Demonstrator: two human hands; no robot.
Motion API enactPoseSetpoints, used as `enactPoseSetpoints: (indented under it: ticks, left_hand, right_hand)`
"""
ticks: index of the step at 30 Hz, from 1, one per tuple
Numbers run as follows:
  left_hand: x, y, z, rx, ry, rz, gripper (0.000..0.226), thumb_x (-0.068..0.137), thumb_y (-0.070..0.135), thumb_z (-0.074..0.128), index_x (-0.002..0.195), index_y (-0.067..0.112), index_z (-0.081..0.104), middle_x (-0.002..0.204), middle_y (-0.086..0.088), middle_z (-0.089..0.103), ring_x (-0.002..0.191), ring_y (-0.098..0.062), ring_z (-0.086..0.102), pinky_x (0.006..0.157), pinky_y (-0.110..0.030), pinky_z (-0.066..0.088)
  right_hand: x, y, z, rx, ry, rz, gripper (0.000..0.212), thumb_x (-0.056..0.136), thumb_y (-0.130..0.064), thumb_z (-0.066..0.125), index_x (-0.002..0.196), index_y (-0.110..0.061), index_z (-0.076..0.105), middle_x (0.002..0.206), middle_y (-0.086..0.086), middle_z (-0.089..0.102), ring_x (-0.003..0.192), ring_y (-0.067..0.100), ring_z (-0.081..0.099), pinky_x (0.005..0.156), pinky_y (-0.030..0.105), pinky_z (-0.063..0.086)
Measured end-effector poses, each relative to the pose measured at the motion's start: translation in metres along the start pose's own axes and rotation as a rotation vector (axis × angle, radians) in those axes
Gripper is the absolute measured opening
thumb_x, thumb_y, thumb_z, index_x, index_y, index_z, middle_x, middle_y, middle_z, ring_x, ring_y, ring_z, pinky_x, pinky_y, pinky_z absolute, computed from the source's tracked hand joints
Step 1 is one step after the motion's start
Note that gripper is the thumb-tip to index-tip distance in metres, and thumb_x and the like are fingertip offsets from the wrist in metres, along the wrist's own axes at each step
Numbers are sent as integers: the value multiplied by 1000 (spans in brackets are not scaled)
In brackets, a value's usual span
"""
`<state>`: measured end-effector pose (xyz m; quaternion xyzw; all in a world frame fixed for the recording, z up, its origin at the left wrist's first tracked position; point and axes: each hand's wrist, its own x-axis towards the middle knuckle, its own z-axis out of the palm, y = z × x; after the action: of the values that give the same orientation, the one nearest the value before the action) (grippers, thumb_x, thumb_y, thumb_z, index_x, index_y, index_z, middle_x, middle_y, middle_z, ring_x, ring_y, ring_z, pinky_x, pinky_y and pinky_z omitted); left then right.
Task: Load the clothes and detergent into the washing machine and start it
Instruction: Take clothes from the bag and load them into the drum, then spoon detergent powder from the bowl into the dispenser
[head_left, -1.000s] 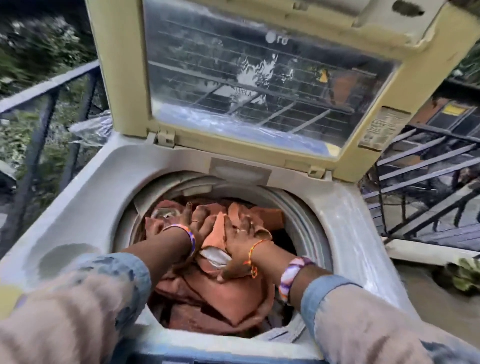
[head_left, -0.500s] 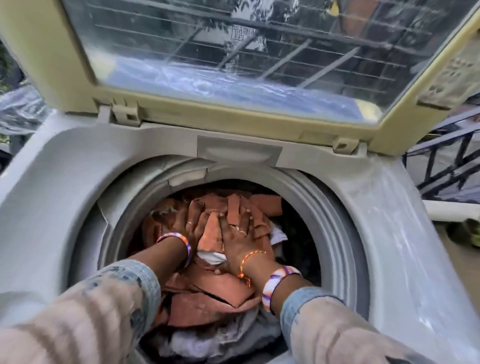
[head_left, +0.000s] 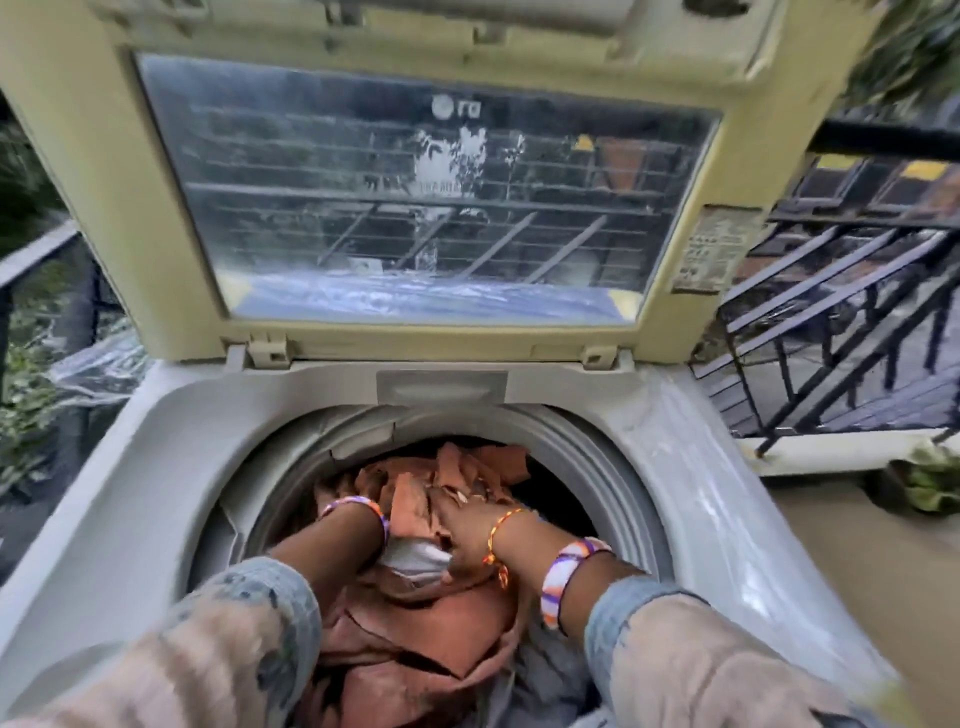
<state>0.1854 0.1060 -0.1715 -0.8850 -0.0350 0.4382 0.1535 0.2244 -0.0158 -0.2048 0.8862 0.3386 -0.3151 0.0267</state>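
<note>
Head view: loading step was in hand. Clothes (head_left: 415, 623) were piled in the drum (head_left: 587, 457) of the washing machine (head_left: 156, 457), lid (head_left: 130, 208) propped up. Right hand (head_left: 467, 525) was pressed flat on the pile, fingers straight. Left hand (head_left: 358, 499) was buried in the cloth past the wrist; its grip could not be told. No detergent was seen. Next, judged: hands withdrawn, detergent added, lid shut, start pressed. Versus earlier frames: left hand was sunk deeper, camera was pulled back.
</note>
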Motion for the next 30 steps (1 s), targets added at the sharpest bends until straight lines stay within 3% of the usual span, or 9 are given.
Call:
enactPoseSetpoints:
  ticks: [4, 7, 10, 12, 16, 18, 21, 27, 30]
  left_hand:
    - [-48, 1, -37, 92, 104, 20, 47, 95, 16, 44, 140, 9, 36, 147, -9, 39, 134, -27, 42, 106, -37, 38]
    - [-102, 14, -65, 161, 232, 92, 36, 94, 7, 43, 129, 5, 50, 140, -10, 49, 129, -25, 48, 102, -31, 41]
    - [-108, 14, -86, 125, 298, 149, 17, 86, 9, 56, 101, 11, 63, 121, -4, 63, 113, -20, 60, 84, -25, 49]
    - [-106, 19, -99, 55, 453, 290, 35, 75, 28, 65, 108, 17, 62, 102, 4, 69, 92, -19, 66, 78, -31, 54]
    - [-159, 46, -131, -145, 482, 462, 28, 87, 20, 58, 111, 4, 60, 88, -5, 55, 80, -17, 48, 62, -25, 36]
    - [-174, 63, -149, -215, 543, 509, 24, 88, 20, 57, 108, 6, 58, 88, -6, 56, 73, -14, 52, 60, -22, 38]
    - [-187, 98, -173, -265, 604, 559, 12, 88, 19, 58, 96, 11, 54, 81, -8, 57, 36, 1, 47, 37, -8, 35]
    - [-227, 213, -206, -232, 873, 644, 32, 86, 26, 59, 112, 7, 61, 104, -14, 64, 98, -27, 61, 69, -23, 35]
    - [-227, 290, -207, -347, 834, 702, 33, 86, 26, 59, 113, 7, 61, 114, -14, 65, 104, -27, 61, 69, -23, 37]
  right_hand:
    - [-42, 5, -42, -38, -8, -26, 48, 90, -17, 52, 134, -5, 40, 134, 23, 48, 122, 37, 48, 97, 35, 40]
    - [-82, 10, -64, -53, 50, -70, 36, 89, -20, 53, 123, -7, 56, 125, 18, 58, 114, 31, 54, 90, 33, 43]
    - [-125, 15, -89, -13, 186, -99, 29, 85, -13, 57, 112, -5, 61, 112, 18, 65, 89, 25, 57, 71, 29, 39]
    - [-156, 23, -103, 17, 250, -101, 28, 83, -9, 58, 111, -8, 64, 107, 16, 68, 86, 25, 59, 67, 28, 39]
    - [-212, 42, -124, 86, 367, -77, 36, 83, -9, 61, 118, -15, 62, 117, 8, 66, 104, 23, 60, 92, 36, 48]
    - [-239, 56, -130, 151, 425, -44, 36, 84, -7, 62, 119, -12, 61, 121, 5, 64, 110, 22, 59, 97, 35, 45]
    - [-280, 88, -130, 186, 543, 7, 35, 83, -6, 61, 117, -13, 63, 116, 5, 67, 105, 21, 62, 95, 35, 47]
    - [-358, 179, -94, 361, 735, 72, 24, 81, -1, 62, 103, -8, 68, 102, 14, 70, 96, 22, 64, 90, 44, 49]
    - [-390, 229, -51, 513, 779, 124, 25, 82, 0, 62, 102, -13, 69, 99, 1, 70, 84, -5, 62, 80, 14, 48]
